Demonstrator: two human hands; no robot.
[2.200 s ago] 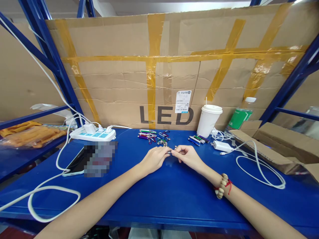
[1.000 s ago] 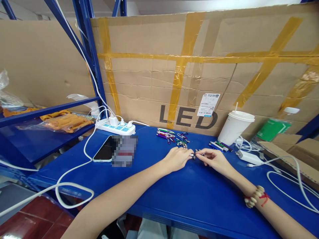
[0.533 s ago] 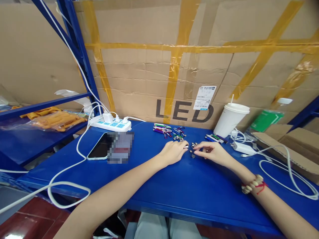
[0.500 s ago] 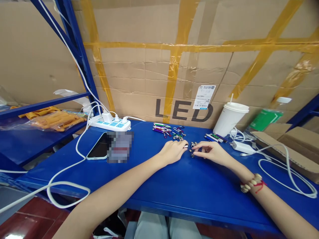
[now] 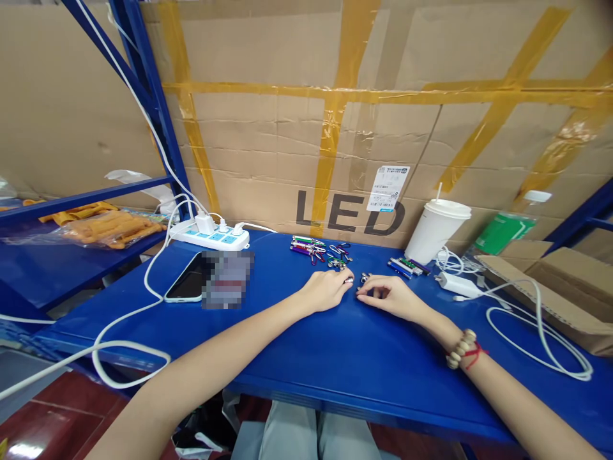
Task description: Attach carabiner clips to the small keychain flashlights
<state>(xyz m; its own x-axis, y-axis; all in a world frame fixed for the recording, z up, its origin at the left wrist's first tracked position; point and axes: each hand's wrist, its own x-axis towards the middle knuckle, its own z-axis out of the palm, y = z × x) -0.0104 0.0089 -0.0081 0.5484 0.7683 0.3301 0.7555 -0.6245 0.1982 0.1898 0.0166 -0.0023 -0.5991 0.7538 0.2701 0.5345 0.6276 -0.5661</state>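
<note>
My left hand (image 5: pixel 325 291) rests on the blue table (image 5: pixel 335 358) with its fingers curled round a small silver metal piece (image 5: pixel 349 280) at the fingertips. My right hand (image 5: pixel 385 296) lies just to the right of it, thumb and forefinger pinched over tiny silver parts (image 5: pixel 364 278) on the table. A bead bracelet (image 5: pixel 460 348) with a red cord is on my right wrist. Behind the hands lies a heap of small coloured keychain lights with clips (image 5: pixel 318 248).
A white power strip (image 5: pixel 207 237) with plugs, a phone (image 5: pixel 186 285) and white cables (image 5: pixel 541 326) lie on the table. A white paper cup (image 5: pixel 433 231) with a straw, a charger (image 5: pixel 454 285), more small lights (image 5: pixel 405 266) and an open cardboard box (image 5: pixel 565 287) stand to the right. A taped cardboard wall marked LED (image 5: pixel 349 214) closes the back.
My hands were joined around a small silver piece; they have drawn slightly apart, and small silver parts lie between them. The camera swung left, then settled.
</note>
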